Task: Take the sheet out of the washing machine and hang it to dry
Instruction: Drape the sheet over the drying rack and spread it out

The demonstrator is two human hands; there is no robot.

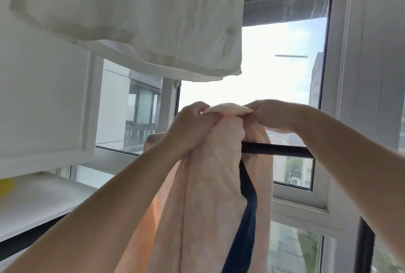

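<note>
Both the left hand (pixel 192 117) and the right hand (pixel 268 112) gripped the bunched peach sheet (pixel 214 174) between them, above a black rail (pixel 276 149).

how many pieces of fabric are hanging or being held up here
2 clearly: a white cloth hanging overhead at upper left, and a peach sheet with dark blue trim, gripped by both hands at centre. More may hang out of view.

Bright daylight through a white-framed window (pixel 333 106), neighbouring buildings (pixel 140 110) beyond. White cabinet (pixel 43 108) at left, above a pale shelf (pixel 39 202). White garment (pixel 131 20) hanging overhead.
</note>
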